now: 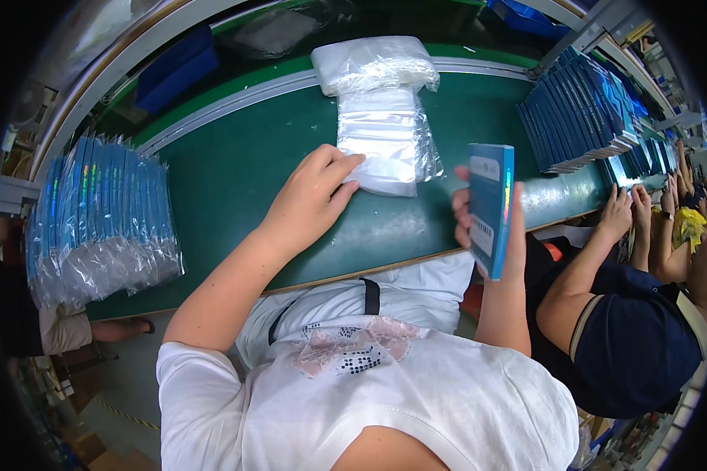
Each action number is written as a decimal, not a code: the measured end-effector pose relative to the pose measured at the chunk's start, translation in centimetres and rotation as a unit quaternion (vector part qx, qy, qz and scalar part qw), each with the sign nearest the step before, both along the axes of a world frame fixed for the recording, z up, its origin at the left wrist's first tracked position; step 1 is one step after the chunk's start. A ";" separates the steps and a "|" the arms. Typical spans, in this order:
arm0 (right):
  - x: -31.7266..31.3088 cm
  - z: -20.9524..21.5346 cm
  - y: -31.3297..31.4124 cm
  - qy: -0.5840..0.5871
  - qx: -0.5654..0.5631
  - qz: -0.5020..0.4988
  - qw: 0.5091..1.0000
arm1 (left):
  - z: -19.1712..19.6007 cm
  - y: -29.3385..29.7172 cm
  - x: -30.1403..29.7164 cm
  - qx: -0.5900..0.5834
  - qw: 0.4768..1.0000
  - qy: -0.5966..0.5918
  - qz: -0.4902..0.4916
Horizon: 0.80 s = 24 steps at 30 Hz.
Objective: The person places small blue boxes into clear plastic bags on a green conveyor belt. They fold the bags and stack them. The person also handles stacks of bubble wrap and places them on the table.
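My right hand (pixel 517 239) grips a slim blue box (pixel 485 208) with white labels and a shiny rainbow strip along its edge, holding it upright above the table's near side. In the middle lies a stack of clear plastic bags (pixel 377 141), flattened toward me. My left hand (pixel 310 196) is at the near left edge of that stack. Its index fingertip touches the bags, and a gap shows between that finger and the thumb; the other fingers are partly hidden.
Bagged blue boxes (pixel 102 212) stand in a row at the left of the green table (pixel 236 149). Unbagged blue boxes (pixel 573 114) are stacked at the far right. A bundle of plastic bags (pixel 373 63) lies behind the flat stack. A co-worker's arm (pixel 585 259) reaches in at the right.
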State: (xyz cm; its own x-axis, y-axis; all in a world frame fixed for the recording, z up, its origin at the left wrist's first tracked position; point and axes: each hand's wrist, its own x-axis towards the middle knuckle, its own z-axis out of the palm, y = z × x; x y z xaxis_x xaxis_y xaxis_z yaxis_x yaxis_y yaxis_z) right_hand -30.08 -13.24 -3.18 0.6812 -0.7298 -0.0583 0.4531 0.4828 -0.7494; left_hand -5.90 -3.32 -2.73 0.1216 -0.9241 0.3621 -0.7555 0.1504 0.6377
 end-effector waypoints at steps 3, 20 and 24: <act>1.0 0.4 1.6 -0.045 0.047 0.099 0.993 | 0.0 0.3 0.0 -0.010 0.998 0.068 0.009; 4.8 0.6 2.6 0.107 0.044 0.011 0.993 | 1.5 0.7 0.0 0.098 0.954 0.272 0.076; 5.2 -0.3 2.8 0.122 0.018 -0.059 0.991 | 2.7 1.0 -1.1 0.034 0.985 0.161 -0.055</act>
